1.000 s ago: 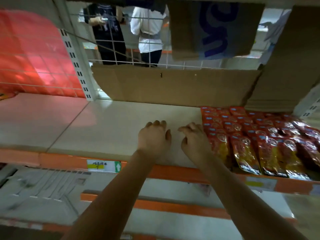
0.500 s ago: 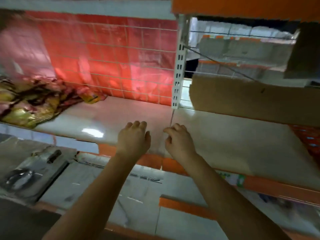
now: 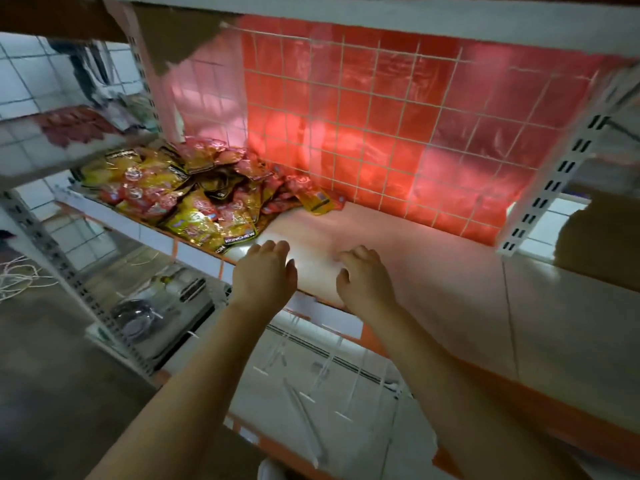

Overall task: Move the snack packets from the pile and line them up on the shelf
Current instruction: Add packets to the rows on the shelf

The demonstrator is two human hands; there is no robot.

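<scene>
A loose pile of red and yellow snack packets (image 3: pixel 194 192) lies at the left end of the white shelf (image 3: pixel 398 258), against the wire-grid back. My left hand (image 3: pixel 265 271) hovers over the shelf's front edge, just right of the pile, fingers relaxed and holding nothing. My right hand (image 3: pixel 363 275) is beside it, a little further right, fingers loosely curled and empty. Neither hand touches a packet.
Red sheeting behind a wire grid (image 3: pixel 381 133) backs the shelf. A white perforated upright (image 3: pixel 550 188) stands at the right, with brown cardboard (image 3: pixel 602 244) beyond it. A lower shelf (image 3: pixel 311 393) sits beneath, and bottles (image 3: pixel 166 289) lie at lower left.
The view has swung left from the lined-up packets to the pile. Both hands have travelled left along the shelf edge, still empty, and the pile now lies just beyond my left hand.
</scene>
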